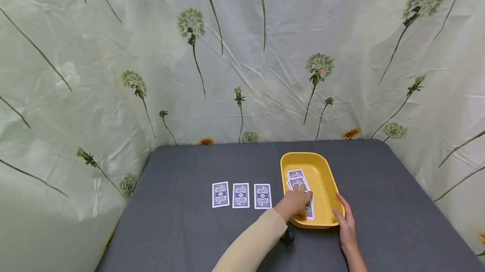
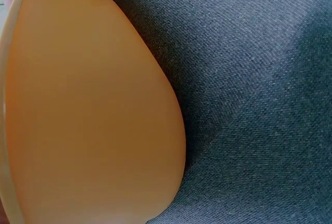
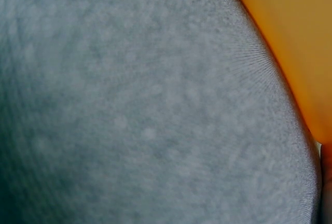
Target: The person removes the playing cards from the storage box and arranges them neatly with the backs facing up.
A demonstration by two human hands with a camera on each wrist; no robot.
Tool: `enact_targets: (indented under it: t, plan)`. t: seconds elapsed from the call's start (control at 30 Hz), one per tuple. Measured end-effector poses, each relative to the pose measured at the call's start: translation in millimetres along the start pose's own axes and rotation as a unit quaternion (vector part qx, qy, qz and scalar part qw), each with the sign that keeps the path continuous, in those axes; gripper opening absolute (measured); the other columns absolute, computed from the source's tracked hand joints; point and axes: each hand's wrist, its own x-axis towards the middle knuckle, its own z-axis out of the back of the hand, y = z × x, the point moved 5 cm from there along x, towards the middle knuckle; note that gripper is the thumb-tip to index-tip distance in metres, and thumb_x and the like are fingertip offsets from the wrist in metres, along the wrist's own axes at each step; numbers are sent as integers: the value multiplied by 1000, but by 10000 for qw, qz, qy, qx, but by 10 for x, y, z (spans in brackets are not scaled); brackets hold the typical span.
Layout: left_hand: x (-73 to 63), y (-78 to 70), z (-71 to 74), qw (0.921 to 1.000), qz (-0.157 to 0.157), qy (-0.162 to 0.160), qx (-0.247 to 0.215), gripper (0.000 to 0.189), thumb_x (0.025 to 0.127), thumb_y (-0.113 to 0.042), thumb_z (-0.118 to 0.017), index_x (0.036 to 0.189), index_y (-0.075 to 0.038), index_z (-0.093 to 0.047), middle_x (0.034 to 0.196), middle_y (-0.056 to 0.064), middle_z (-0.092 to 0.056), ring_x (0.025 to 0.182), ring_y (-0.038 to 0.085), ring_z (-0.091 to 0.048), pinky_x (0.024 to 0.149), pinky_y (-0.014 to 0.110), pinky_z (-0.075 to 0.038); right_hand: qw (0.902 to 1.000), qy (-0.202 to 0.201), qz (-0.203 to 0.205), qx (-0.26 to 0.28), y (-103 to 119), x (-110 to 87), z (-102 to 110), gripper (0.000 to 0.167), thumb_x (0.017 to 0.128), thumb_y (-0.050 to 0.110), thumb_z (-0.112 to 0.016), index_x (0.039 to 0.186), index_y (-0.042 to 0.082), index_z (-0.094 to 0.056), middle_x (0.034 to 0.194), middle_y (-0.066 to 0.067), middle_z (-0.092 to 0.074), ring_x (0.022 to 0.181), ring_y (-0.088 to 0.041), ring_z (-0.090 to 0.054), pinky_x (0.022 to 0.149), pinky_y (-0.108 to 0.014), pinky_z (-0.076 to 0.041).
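Note:
In the head view, a yellow plastic tray stands on the dark table, with several face-down playing cards overlapping along its left side. My left hand reaches over the near left rim, its fingers on the cards; I cannot tell whether it pinches one. My right hand holds the tray's near right corner, thumb at the rim and fingers along the outer side. Both wrist views look mostly at the outside of the tray wall and the table cloth.
Left of the tray, three face-down cards lie in a row: a left card, a middle card and a right card. The grey table ends at a flower-printed curtain behind and at the sides.

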Motion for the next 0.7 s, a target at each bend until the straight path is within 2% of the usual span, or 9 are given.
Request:
enact_targets:
  t: [0.17,0.37,0.5,0.7]
  plan:
    - [1,12,32,9999,7,94,-69,72,66,-40,-79,128,-32,-43,114,-5,-45,99,10,-41,73,22,-44,10000,-25,44,-29,10,-1,9,45,94,9,-42,138,14,-36,137,11,-38,117,14,-26,90,-1,-19]
    - [6,30,24,9991,65,326,-253,76,65,-40,-78,130,-33,-39,117,-4,-42,101,10,-38,80,21,-42,9998,-20,-163,-95,18,-27,-9,46,95,13,-42,140,15,-33,140,7,-36,119,12,-24,96,-7,-16]
    - [10,29,28,9997,56,205,-141,78,64,-40,-79,130,-34,-38,115,-3,-41,102,10,-37,81,22,-41,9998,-32,-173,-109,23,-23,-12,46,95,13,-42,140,18,-33,140,6,-35,120,12,-24,97,-8,-16]
    - [13,12,28,10000,-14,-40,-3,77,63,-37,-81,128,-37,-40,112,-4,-40,102,9,-36,70,20,-42,9995,-15,-267,-156,5,-6,-12,46,95,14,-41,140,21,-32,141,7,-34,120,12,-24,101,-14,-14]
